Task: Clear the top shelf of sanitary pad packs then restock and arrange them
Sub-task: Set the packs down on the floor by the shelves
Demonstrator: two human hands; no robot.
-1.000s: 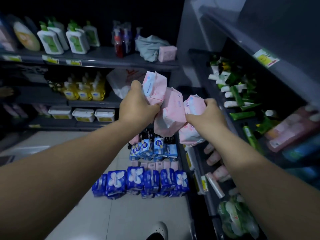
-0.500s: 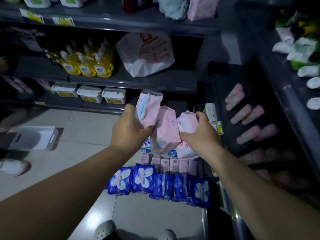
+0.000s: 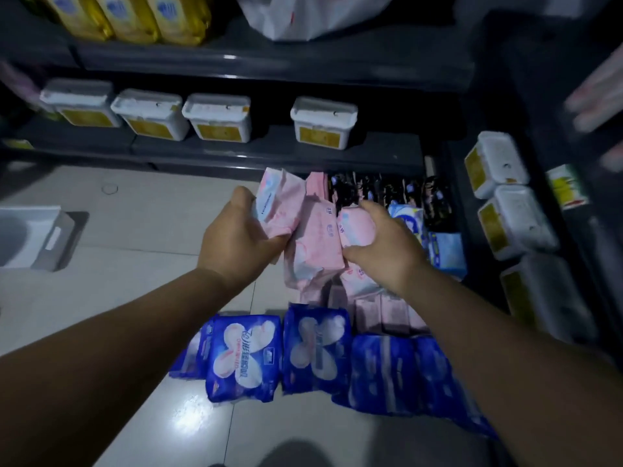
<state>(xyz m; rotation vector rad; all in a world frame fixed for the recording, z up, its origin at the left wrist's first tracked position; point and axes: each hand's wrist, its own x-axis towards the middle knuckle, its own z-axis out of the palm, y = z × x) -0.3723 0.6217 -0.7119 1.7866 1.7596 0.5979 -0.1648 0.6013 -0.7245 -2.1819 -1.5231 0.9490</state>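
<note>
A bundle of pink sanitary pad packs (image 3: 312, 241) is held between both hands low over the floor. My left hand (image 3: 236, 242) grips the leftmost pink pack from the side. My right hand (image 3: 384, 246) grips the rightmost pink pack from above. Beneath them more pink packs (image 3: 387, 311) stand in a row on the floor. In front of these lies a row of blue pad packs (image 3: 247, 355). Behind are dark packs (image 3: 387, 190) and light blue packs (image 3: 445, 251). The top shelf is out of view.
Dark shelving (image 3: 269, 153) runs across the back with several white tubs (image 3: 219, 116) and yellow packs (image 3: 135, 15) above. More white tubs (image 3: 515, 220) sit on the right-hand shelf. A white box (image 3: 37, 237) lies on the tiled floor at left.
Both hands have come down with the pink packs from chest height to just above the rows on the floor. My view has tilted downward.
</note>
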